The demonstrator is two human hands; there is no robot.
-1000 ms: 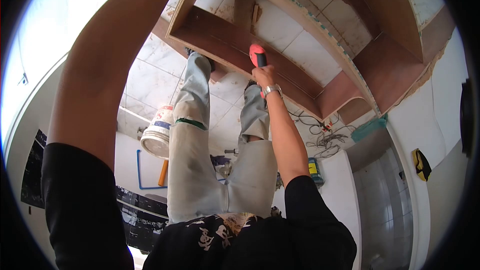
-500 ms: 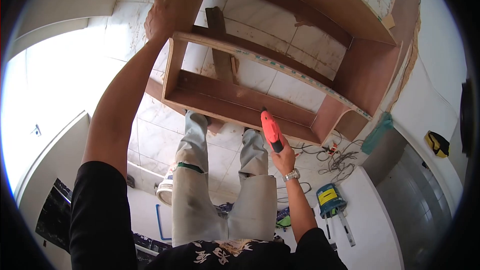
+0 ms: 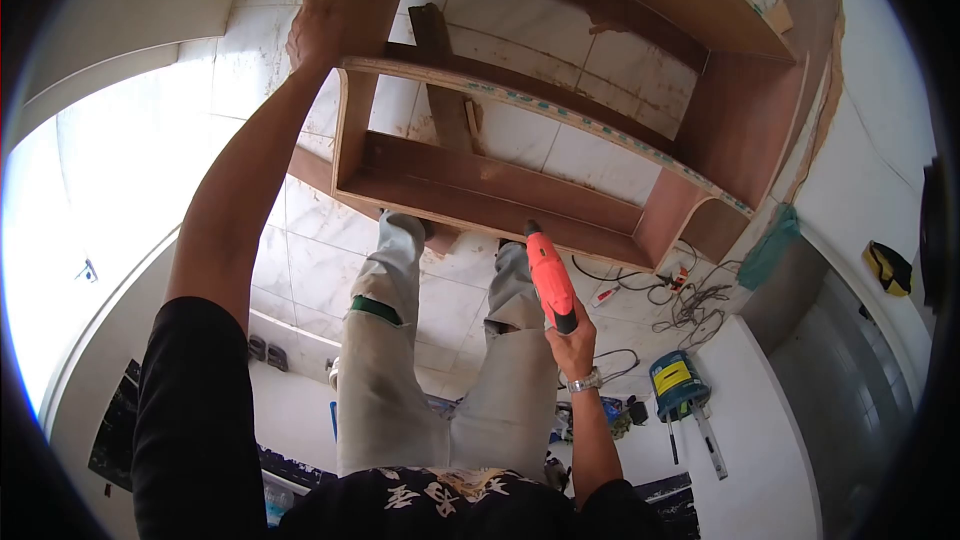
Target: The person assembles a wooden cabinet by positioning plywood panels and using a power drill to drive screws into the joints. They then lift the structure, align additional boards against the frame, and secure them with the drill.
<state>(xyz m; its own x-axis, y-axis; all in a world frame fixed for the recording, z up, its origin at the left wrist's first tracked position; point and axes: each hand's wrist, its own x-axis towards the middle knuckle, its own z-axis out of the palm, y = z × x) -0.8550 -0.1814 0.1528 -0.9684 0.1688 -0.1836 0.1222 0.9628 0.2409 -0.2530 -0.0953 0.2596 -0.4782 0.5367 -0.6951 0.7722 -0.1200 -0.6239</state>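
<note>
My right hand point(image 3: 572, 338) has its fingers wrapped tight around the orange drill point(image 3: 550, 278), its tip at the lower rail of the wooden frame point(image 3: 470, 202). My left hand point(image 3: 312, 32) clasps the frame's upright. I judge the drill should stay square, the frame steady.

A blue machine with a yellow label point(image 3: 675, 380) stands on the white-tiled floor point(image 3: 310, 270), with a tangle of cables point(image 3: 685, 305) lying just beyond it. A teal cloth point(image 3: 768, 248) hangs at the corner of the white wall nearby, and a yellow-and-black object point(image 3: 888, 268) hangs further along that wall. A pair of dark sandals point(image 3: 266, 351) sits by the wall on the other side.
</note>
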